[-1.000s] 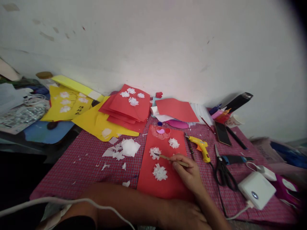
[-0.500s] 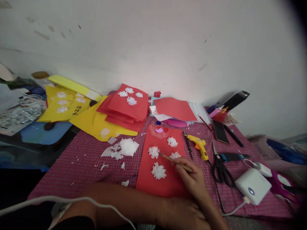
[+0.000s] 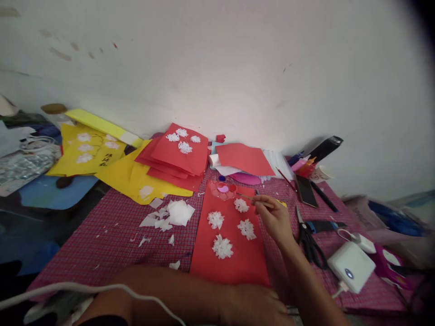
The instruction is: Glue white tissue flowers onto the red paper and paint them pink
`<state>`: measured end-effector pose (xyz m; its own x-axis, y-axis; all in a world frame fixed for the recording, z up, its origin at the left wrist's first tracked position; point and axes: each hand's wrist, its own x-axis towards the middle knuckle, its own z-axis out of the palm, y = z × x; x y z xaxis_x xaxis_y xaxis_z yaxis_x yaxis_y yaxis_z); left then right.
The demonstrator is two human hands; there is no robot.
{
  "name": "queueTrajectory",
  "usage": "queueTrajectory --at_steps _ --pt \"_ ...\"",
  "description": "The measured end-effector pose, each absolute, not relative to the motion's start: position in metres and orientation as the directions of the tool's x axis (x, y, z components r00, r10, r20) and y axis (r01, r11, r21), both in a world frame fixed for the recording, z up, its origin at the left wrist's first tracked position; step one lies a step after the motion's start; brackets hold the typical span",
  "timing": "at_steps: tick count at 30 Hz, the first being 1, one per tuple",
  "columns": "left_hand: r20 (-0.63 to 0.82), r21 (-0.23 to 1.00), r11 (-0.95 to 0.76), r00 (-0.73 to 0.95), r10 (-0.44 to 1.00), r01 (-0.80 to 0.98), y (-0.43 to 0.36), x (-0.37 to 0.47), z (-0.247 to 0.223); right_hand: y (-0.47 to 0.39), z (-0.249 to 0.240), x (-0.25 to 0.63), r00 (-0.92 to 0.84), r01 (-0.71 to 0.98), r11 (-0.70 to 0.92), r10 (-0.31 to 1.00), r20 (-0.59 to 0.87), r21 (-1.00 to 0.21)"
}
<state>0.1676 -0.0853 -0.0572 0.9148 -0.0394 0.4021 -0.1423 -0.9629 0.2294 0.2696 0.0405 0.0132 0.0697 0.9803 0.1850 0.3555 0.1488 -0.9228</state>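
Note:
In my right hand (image 3: 273, 215) is a thin paintbrush (image 3: 249, 197), pinched between closed fingers. Its tip points left, by the right rim of a clear flower-shaped paint palette (image 3: 222, 195) holding pink and red paint. The palette rests at the far end of a red paper sheet (image 3: 234, 267). Four clusters of white paper petals sit on that sheet; the nearest is a white paper flower (image 3: 222, 246), and another white flower (image 3: 241, 205) is just below the brush. My left hand (image 3: 256, 305) lies flat across the sheet's near edge, holding nothing; its fingers are dim.
White paper scraps (image 3: 180, 213) lie left of the sheet. Red papers (image 3: 176, 154) and yellow papers (image 3: 132, 176) are stacked behind. On the right are scissors (image 3: 311, 244), a utility knife (image 3: 324, 226), a phone (image 3: 306, 190) and a white power bank (image 3: 353, 267). A white cable (image 3: 129, 292) crosses the front.
My right hand has moved up and away with the paintbrush, from the left-hand flower to beside the palette. It now covers most of the yellow glue gun. My left hand stays in place.

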Motion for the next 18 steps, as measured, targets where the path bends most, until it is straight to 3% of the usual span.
queueTrajectory --at_steps 7,18 --pt "0.377 0.286 -0.941 0.924 -0.062 -0.180 -0.082 0.169 -0.056 0.082 0.000 0.260 0.030 0.420 0.110 0.990 0.135 -0.901" --pt "0.434 0.248 -0.954 0.900 -0.044 -0.166 -0.087 0.172 -0.064 0.079 0.002 0.264 0.071 0.370 0.096 0.989 0.131 -0.924"
